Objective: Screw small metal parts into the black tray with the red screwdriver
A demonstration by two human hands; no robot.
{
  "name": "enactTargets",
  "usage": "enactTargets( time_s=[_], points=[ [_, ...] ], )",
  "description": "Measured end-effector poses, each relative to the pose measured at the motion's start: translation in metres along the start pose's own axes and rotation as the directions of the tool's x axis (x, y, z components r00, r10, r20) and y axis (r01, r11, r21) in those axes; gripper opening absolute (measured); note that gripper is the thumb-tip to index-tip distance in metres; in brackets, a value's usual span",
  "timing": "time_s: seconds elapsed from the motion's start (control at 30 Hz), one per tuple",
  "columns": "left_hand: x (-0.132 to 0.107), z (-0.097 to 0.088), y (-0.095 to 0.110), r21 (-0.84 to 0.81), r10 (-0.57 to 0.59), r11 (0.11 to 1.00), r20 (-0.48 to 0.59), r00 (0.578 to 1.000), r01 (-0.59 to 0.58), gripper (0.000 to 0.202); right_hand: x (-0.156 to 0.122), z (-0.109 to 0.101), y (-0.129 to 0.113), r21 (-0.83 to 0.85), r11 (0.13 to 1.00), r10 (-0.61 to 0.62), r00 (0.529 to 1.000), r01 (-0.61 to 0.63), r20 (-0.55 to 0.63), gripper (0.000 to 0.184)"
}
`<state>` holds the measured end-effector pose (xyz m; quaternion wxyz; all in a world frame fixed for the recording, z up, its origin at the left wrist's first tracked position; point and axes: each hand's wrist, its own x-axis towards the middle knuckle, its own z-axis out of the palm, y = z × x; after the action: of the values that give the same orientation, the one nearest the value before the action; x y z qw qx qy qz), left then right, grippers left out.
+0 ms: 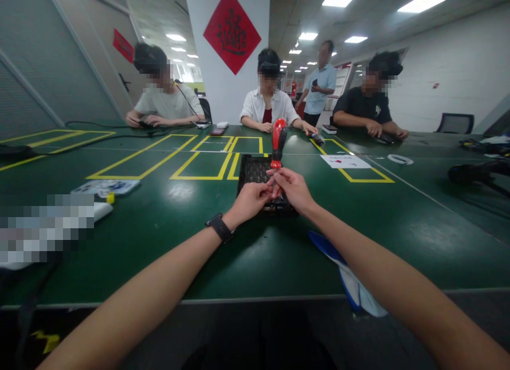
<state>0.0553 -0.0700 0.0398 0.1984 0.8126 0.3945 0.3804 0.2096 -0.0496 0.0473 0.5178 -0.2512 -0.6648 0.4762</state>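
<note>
A red and black screwdriver (278,142) stands upright, handle up, above a black tray (255,171) on the green table (159,226). My right hand (292,188) is closed around its lower shaft. My left hand (250,200), with a black watch on the wrist, pinches near the tip of the screwdriver right beside the right hand. What the left fingers pinch is too small to make out. Both hands hover over the tray's near edge.
A blue and white cloth (350,280) hangs over the table's front edge under my right arm. Cards (105,187) lie at the left, a paper sheet (345,161) at the right. Yellow tape boxes (207,163) mark the table. Three people sit across; one stands behind.
</note>
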Motion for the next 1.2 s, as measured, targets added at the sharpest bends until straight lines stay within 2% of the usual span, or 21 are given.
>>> enactTargets(
  time_s=[0.27,0.53,0.77,1.03,1.2],
  points=[
    [0.0011,0.0044,-0.0019,-0.151,-0.023,0.988,-0.002,1.0,0.022,0.018,-0.0001,0.0022,0.0031,-0.025,0.999,-0.024,0.996,0.022,-0.083,0.036],
    [0.0004,0.0051,-0.0011,-0.114,0.003,0.993,-0.02,1.0,-0.005,0.016,-0.0018,0.0027,-0.0003,0.011,0.999,-0.05,0.996,0.051,-0.072,0.029],
    [0.0006,0.0037,0.0014,-0.033,0.012,0.999,-0.044,0.999,-0.013,0.02,0.0001,-0.0021,0.0003,0.044,0.999,0.0,1.0,0.0,-0.009,0.037],
    [0.0,0.0056,0.0009,-0.043,0.009,0.999,-0.084,0.996,-0.013,0.02,-0.0002,0.0002,0.0036,0.025,0.999,-0.043,0.996,0.045,-0.08,0.032],
    [0.0003,0.0062,-0.0019,-0.044,0.013,0.999,-0.071,0.997,-0.016,0.015,-0.0004,0.0022,0.003,0.007,0.999,-0.036,0.996,0.037,-0.081,0.034]
  ],
)
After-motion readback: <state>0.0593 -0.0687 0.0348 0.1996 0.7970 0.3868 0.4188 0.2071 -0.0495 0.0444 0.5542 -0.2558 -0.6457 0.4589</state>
